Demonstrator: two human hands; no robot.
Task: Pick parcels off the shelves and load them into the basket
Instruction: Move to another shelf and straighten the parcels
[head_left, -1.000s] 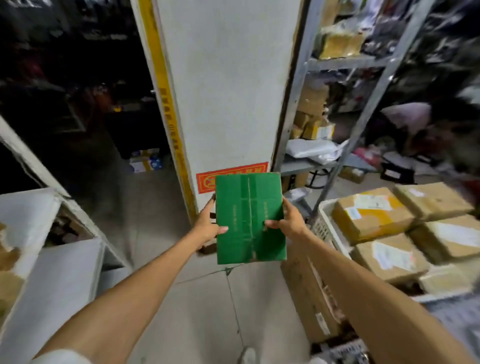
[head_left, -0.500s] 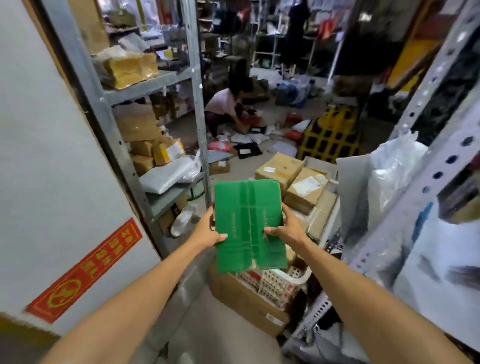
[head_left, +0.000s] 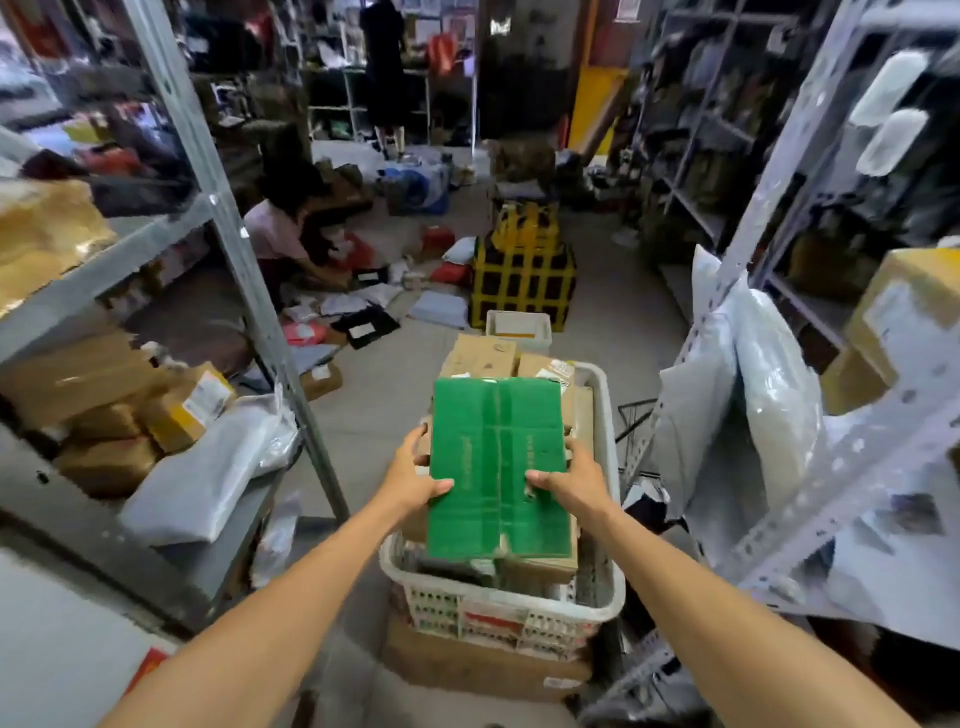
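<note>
A flat green cardboard parcel (head_left: 497, 467), creased down its middle, is held face-up over the white slotted basket (head_left: 610, 545), which holds brown cardboard parcels (head_left: 485, 356), seemingly piled past its rim.

Your view is bright in the middle, dim far back; the shelves (head_left: 234, 260) look blurry and bent at the edges.

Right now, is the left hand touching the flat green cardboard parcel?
Touching. The head view shows the left hand gripping the flat green cardboard parcel, thumb on its face.
</note>
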